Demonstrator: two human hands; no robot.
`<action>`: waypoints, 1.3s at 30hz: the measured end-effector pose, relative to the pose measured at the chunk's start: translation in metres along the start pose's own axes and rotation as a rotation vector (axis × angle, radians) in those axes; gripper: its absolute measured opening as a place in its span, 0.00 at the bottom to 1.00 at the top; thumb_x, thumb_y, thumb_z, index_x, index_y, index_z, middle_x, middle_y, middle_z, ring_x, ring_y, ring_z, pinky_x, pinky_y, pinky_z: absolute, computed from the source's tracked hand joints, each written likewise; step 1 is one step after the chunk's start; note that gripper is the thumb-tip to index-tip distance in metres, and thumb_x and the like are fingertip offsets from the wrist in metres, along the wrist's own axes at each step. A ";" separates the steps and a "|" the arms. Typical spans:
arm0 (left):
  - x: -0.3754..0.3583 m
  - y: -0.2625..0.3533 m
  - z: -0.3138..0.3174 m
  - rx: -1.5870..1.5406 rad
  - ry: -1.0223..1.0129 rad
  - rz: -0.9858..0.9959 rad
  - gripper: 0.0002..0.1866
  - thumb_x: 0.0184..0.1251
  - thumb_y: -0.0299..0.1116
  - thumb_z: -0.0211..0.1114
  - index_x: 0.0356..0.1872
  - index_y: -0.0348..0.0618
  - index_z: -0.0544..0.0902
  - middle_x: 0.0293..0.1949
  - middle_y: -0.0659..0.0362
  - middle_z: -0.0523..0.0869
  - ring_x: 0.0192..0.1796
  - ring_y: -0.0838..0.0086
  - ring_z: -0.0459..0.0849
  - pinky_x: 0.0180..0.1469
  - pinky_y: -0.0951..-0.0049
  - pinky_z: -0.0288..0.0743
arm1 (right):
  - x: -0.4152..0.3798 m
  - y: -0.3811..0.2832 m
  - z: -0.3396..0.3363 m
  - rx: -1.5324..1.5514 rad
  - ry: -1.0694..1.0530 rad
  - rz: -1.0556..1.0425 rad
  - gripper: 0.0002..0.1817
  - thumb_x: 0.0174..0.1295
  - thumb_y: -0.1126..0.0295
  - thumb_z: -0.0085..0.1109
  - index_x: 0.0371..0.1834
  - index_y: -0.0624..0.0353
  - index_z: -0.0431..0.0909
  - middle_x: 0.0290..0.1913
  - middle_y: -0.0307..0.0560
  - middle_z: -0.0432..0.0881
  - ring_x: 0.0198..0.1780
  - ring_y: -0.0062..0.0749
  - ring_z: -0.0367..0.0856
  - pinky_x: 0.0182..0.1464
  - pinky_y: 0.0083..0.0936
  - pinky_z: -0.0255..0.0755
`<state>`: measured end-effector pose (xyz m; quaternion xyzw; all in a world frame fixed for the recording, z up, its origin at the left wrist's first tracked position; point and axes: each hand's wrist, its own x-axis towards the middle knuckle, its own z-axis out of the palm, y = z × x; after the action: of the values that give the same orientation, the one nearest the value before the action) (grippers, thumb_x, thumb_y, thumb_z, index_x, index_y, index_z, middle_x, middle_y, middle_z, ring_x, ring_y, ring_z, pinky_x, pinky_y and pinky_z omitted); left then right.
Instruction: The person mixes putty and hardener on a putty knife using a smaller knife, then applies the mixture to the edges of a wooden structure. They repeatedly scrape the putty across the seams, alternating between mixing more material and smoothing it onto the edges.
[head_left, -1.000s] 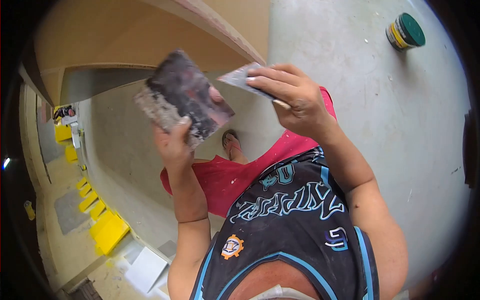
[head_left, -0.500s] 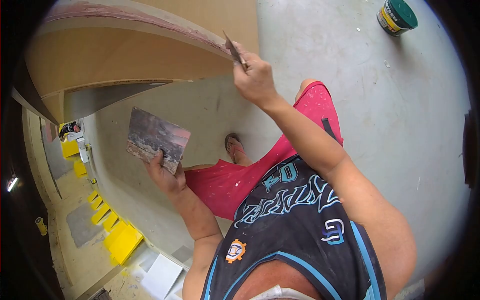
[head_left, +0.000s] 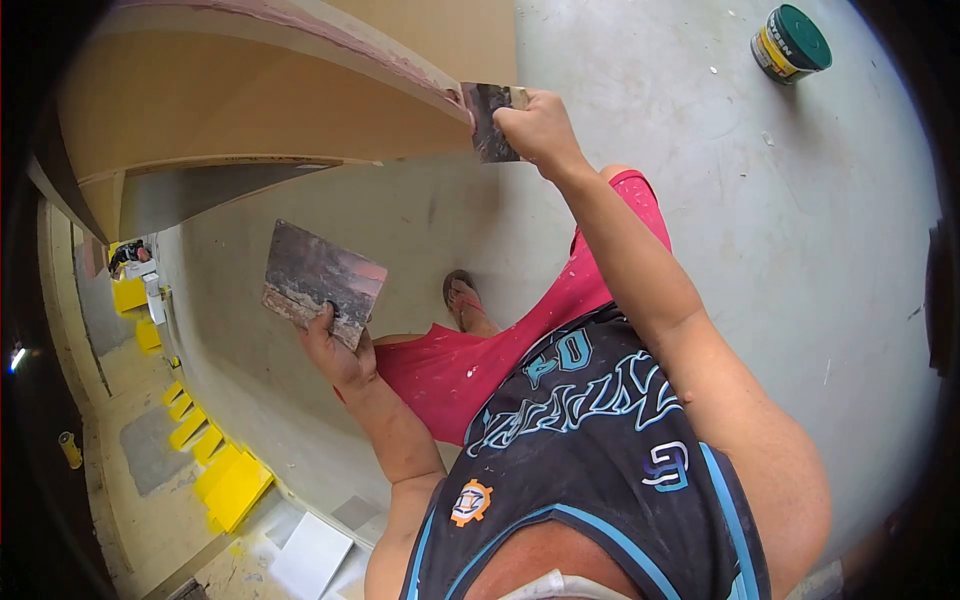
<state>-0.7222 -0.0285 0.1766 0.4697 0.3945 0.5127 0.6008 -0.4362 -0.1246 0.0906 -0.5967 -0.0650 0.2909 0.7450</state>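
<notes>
Scraper (head_left: pixel 488 138) turned, right hand (head_left: pixel 545 130) outstretched, left hand (head_left: pixel 340 354) gripping plate (head_left: pixel 325 272)

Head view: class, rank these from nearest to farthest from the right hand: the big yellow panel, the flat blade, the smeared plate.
1. Flat blade: gripped in the right hand.
2. Smeared plate: held in the left hand.
3. Big yellow panel: far off, at the picture's lower left.
</notes>
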 end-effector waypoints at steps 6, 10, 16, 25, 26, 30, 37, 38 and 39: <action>0.001 -0.003 -0.023 0.089 0.067 -0.076 0.27 0.38 0.24 0.72 0.46 0.36 0.77 0.46 0.46 0.78 0.52 0.53 0.75 0.55 0.61 0.69 | -0.004 -0.016 0.012 -0.199 -0.047 -0.122 0.08 0.42 0.72 0.48 0.16 0.65 0.74 0.14 0.49 0.74 0.18 0.30 0.72 0.24 0.27 0.70; -0.001 -0.007 -0.018 0.122 -0.041 -0.112 0.27 0.46 0.23 0.62 0.53 0.39 0.70 0.46 0.52 0.77 0.47 0.61 0.78 0.43 0.66 0.75 | -0.010 -0.040 0.018 -0.220 -0.048 -0.186 0.08 0.42 0.72 0.48 0.17 0.65 0.74 0.13 0.47 0.74 0.17 0.27 0.70 0.24 0.25 0.68; -0.014 -0.017 0.009 -0.064 -0.114 -0.265 0.27 0.53 0.22 0.52 0.58 0.41 0.65 0.48 0.55 0.76 0.45 0.66 0.80 0.42 0.68 0.80 | -0.012 -0.060 0.006 0.062 -0.169 -0.214 0.07 0.49 0.77 0.55 0.29 0.70 0.78 0.25 0.38 0.79 0.23 0.17 0.73 0.26 0.15 0.67; -0.033 -0.028 0.058 -0.330 -0.300 -0.420 0.25 0.56 0.23 0.50 0.58 0.37 0.65 0.53 0.52 0.75 0.51 0.62 0.79 0.55 0.64 0.75 | -0.118 -0.037 -0.004 -0.448 -0.510 -1.007 0.28 0.40 0.89 0.52 0.50 0.62 0.76 0.50 0.55 0.79 0.53 0.49 0.77 0.57 0.34 0.71; -0.034 -0.022 0.059 -0.324 -0.310 -0.423 0.25 0.56 0.23 0.50 0.58 0.37 0.65 0.53 0.52 0.75 0.51 0.62 0.79 0.55 0.64 0.75 | -0.119 -0.031 -0.008 -0.457 -0.461 -0.982 0.27 0.41 0.89 0.51 0.50 0.62 0.76 0.50 0.55 0.79 0.53 0.50 0.77 0.57 0.35 0.71; -0.034 0.010 0.055 -0.595 -0.411 -0.387 0.27 0.55 0.23 0.50 0.61 0.38 0.63 0.54 0.50 0.74 0.54 0.61 0.77 0.56 0.61 0.75 | -0.089 0.003 -0.025 -0.592 -0.504 -0.741 0.24 0.45 0.87 0.50 0.49 0.65 0.76 0.47 0.50 0.81 0.49 0.41 0.80 0.53 0.31 0.73; -0.022 0.012 0.031 -0.385 -0.326 -0.321 0.27 0.55 0.23 0.51 0.60 0.39 0.63 0.53 0.51 0.76 0.52 0.62 0.79 0.53 0.60 0.78 | -0.011 -0.020 -0.025 0.044 -0.173 -0.059 0.11 0.45 0.77 0.50 0.32 0.69 0.77 0.23 0.39 0.76 0.21 0.22 0.70 0.24 0.22 0.67; -0.021 0.007 0.023 -0.390 -0.322 -0.347 0.27 0.55 0.24 0.51 0.60 0.40 0.64 0.52 0.51 0.76 0.52 0.63 0.79 0.51 0.60 0.79 | -0.001 -0.020 -0.025 -0.073 -0.177 0.005 0.10 0.44 0.77 0.50 0.30 0.69 0.77 0.23 0.39 0.75 0.21 0.22 0.69 0.24 0.22 0.67; -0.020 0.004 0.017 -0.395 -0.316 -0.372 0.27 0.55 0.24 0.51 0.59 0.40 0.65 0.52 0.52 0.76 0.52 0.64 0.79 0.49 0.61 0.80 | 0.007 -0.019 -0.020 -0.078 -0.183 -0.062 0.09 0.43 0.78 0.49 0.27 0.70 0.76 0.22 0.40 0.75 0.21 0.23 0.68 0.23 0.25 0.65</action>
<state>-0.7098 -0.0505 0.1850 0.3375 0.2681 0.3815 0.8177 -0.4147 -0.1404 0.1007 -0.5939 -0.1626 0.3184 0.7207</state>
